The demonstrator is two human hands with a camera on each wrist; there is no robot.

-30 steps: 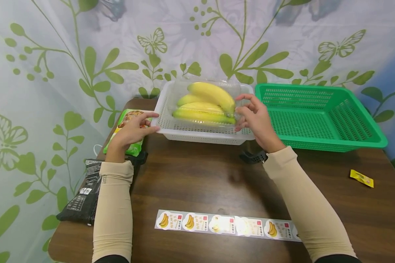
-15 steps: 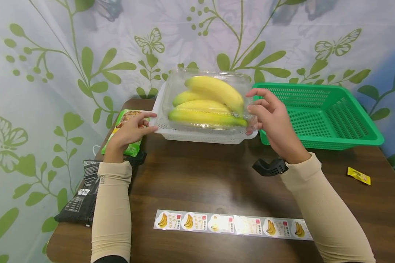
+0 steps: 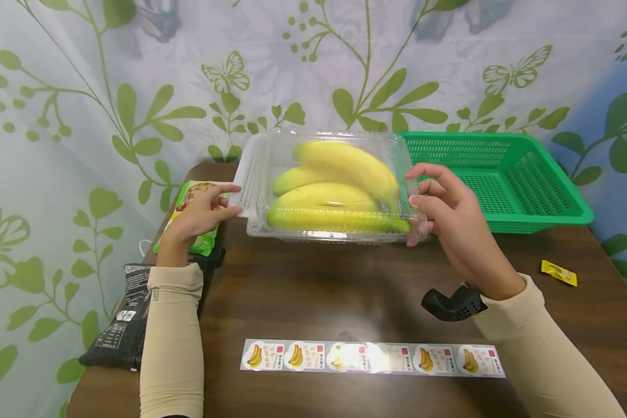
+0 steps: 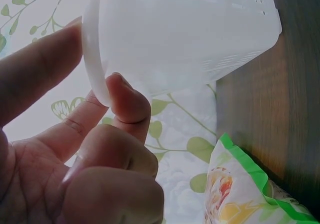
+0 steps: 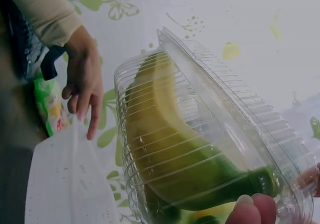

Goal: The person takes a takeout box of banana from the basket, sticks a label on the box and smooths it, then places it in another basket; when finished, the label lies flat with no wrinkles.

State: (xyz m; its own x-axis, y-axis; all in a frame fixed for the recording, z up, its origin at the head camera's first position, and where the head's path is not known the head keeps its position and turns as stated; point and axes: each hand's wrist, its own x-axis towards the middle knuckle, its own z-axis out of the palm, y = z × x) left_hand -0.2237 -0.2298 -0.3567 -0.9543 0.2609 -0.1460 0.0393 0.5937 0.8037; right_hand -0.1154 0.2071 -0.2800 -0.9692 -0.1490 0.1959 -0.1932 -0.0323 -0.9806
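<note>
Several yellow-green bananas (image 3: pixel 339 168) lie inside a clear plastic clamshell box (image 3: pixel 261 223). My right hand (image 3: pixel 451 215) grips the box by its right end, thumb toward me. In the right wrist view the box (image 5: pixel 200 69) is up off the white basket (image 5: pixel 60 184), its ribbed side facing the camera. My left hand (image 3: pixel 198 215) pinches the left rim of the white plastic basket (image 3: pixel 245 180), which the box largely covers in the head view. Close up in the left wrist view, the left thumb and fingers (image 4: pixel 127 104) sit on either side of the basket's rim (image 4: pixel 92 49).
Right of the white basket stands a green basket (image 3: pixel 543 186). A strip of banana stickers (image 3: pixel 371 357) lies at the front, with a small yellow packet (image 3: pixel 559 273) far right. A green snack bag (image 3: pixel 204 244) and a black bag (image 3: pixel 115 337) lie at left.
My right hand has lifted the box of bananas out of the white basket and brought it nearer and slightly right. The left hand keeps its hold on the basket rim.
</note>
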